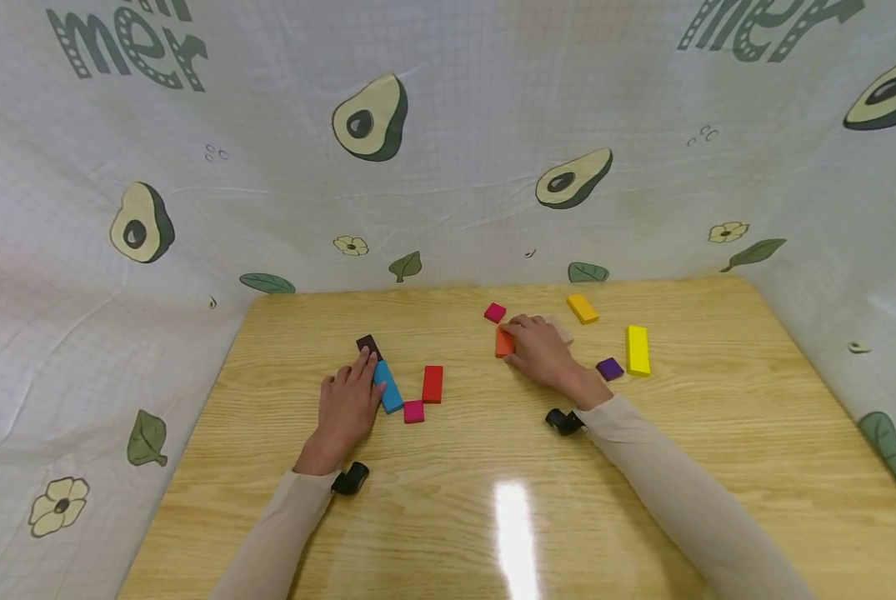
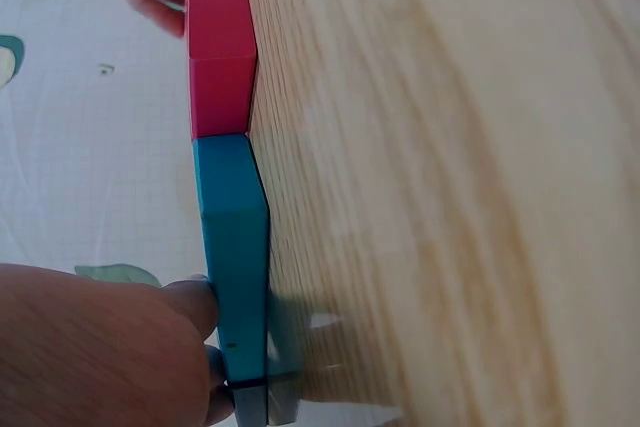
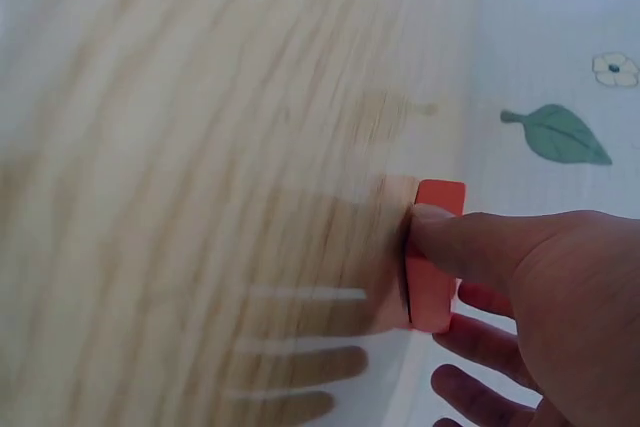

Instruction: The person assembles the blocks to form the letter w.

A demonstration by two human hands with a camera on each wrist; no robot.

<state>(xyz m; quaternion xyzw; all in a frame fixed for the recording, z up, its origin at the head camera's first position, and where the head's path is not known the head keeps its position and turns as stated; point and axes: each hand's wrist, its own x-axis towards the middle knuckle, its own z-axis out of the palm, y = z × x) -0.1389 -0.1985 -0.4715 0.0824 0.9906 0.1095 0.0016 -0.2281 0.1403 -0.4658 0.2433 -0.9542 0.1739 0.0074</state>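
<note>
Right hand (image 1: 541, 350): you pinch the orange block (image 1: 503, 343) between thumb and fingers, two o'clock of the red block (image 1: 432, 384). Left hand (image 1: 347, 405): your fingers loosely extended, touching the dark brown block (image 1: 370, 342), eleven o'clock of the blue block (image 1: 391, 392), thumb against blue.

1. The blue block (image 1: 389, 390) is a smooth, bright oblong lying flat on the table (image 1: 455, 467), slanting, its near end tipped toward the right. The thumb of the left hand (image 1: 348, 407) touches its side.
2. The dark block (image 1: 368, 341), nearly black, lies end to end with the blue block at its far end, following the same slant. Fingertips of the left hand rest on it, hiding part.
3. The orange block (image 1: 503, 342) is a plain oblong, pinched by the right hand (image 1: 543, 352), its length pointing away from the person.
</note>
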